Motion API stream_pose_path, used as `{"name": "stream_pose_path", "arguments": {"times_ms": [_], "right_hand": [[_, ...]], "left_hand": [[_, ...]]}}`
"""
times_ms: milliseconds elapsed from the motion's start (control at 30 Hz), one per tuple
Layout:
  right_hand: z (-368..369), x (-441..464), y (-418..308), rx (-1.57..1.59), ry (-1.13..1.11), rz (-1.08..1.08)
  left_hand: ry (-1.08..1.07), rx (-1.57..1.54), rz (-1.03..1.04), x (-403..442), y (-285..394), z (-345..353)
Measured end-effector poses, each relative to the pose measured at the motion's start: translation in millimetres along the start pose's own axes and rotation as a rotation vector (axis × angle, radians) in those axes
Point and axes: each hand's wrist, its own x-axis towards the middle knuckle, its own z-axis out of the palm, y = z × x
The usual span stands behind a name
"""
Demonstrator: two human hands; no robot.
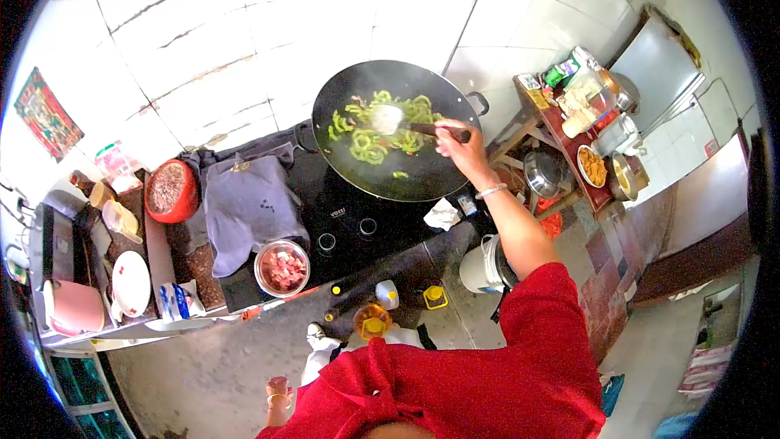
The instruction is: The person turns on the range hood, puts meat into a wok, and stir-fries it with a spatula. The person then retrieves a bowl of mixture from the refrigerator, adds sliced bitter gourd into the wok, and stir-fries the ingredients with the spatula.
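Observation:
My right hand (461, 149) is closed around the dark handle of a metal spatula (388, 119). The spatula's shiny head rests among sliced green peppers (370, 146) in a large black wok (382, 183). A few small reddish bits show among the peppers, and light steam hangs over them. Low by my side hangs my left hand (278, 388), away from the stove; it is small in view and its fingers are not clear. Left of the wok, a bowl of raw cut meat (284, 268) stands at the front edge of the black stove (341, 232).
A grey cloth (252, 203) covers the stove's left side, beside a red bowl (172, 193). On the right, a small table (561, 126) bears jars and a plate of yellow food (591, 166). A white bucket (483, 267) and oil bottles (374, 321) stand on the floor.

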Motion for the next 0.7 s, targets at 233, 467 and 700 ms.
{"name": "stream_pose_path", "arguments": {"times_ms": [233, 467, 700], "right_hand": [[-84, -27, -85, -0.213, 0.203, 0.066], [-54, -2, -5, -0.187, 0.221, 0.156], [-25, -38, -58, -0.498, 0.018, -0.357]], "left_hand": [[0.237, -1.263, -0.779, -16, 45, -37], [0.128, 0.569, -0.064, -6, 29, -34], [0.219, -1.220, -0.585, -27, 83, -80]]}}
